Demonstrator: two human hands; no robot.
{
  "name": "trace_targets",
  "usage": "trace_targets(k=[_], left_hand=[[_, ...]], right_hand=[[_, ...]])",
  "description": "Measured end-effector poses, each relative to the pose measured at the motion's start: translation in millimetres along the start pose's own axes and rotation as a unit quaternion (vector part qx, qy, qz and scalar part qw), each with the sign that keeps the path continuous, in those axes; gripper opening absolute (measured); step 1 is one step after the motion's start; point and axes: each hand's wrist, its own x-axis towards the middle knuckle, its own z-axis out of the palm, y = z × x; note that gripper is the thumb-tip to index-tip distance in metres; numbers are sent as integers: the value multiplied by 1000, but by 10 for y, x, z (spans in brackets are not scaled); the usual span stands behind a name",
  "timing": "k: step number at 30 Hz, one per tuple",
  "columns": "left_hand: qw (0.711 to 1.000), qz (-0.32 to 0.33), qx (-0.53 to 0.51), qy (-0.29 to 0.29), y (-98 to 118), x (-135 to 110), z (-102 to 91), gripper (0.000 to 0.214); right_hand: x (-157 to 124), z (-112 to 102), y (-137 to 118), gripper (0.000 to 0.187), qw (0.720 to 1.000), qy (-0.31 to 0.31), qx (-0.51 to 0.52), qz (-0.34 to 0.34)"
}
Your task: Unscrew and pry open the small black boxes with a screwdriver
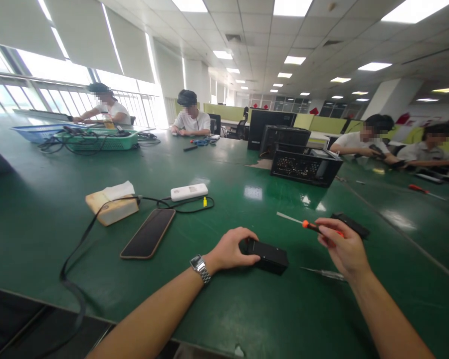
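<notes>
My left hand (234,248), with a metal watch (201,269) on its wrist, grips the left end of a black box-shaped device (270,256) resting on the green table. Raised above the table to the right, my right hand (340,244) is closed around the orange and black handle of a screwdriver (310,226). Its shaft points left, clear of the box. A second screwdriver with a clear handle (327,273) lies beneath my right hand, partly hidden by the wrist. Behind that hand sits another black box-like part (349,225).
On the left lie a phone (148,233), a tissue pack (112,203), a white power bank (189,192) and a black cable (83,243). Farther back are a green basket (97,141) with cables and an opened computer case (306,167). Several people sit around the table (217,319).
</notes>
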Motion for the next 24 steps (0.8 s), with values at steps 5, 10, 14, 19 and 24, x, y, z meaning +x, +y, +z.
trace_targets(k=[5, 10, 14, 19, 24], left_hand=[[998, -18, -3, 58, -44, 1, -12, 36], [999, -16, -24, 45, -41, 8, -25, 40], [999, -9, -25, 34, -6, 13, -25, 40], [999, -4, -29, 29, -8, 4, -33, 39], [1000, 4, -25, 14, -8, -2, -31, 41]], right_hand=[[-35, 71, -38, 31, 994, 36, 101, 22], [-62, 156, 18, 31, 990, 52, 129, 19], [-84, 191, 28, 32, 990, 64, 124, 2], [-105, 184, 6, 29, 994, 64, 79, -42], [-135, 211, 45, 30, 993, 69, 6, -96]])
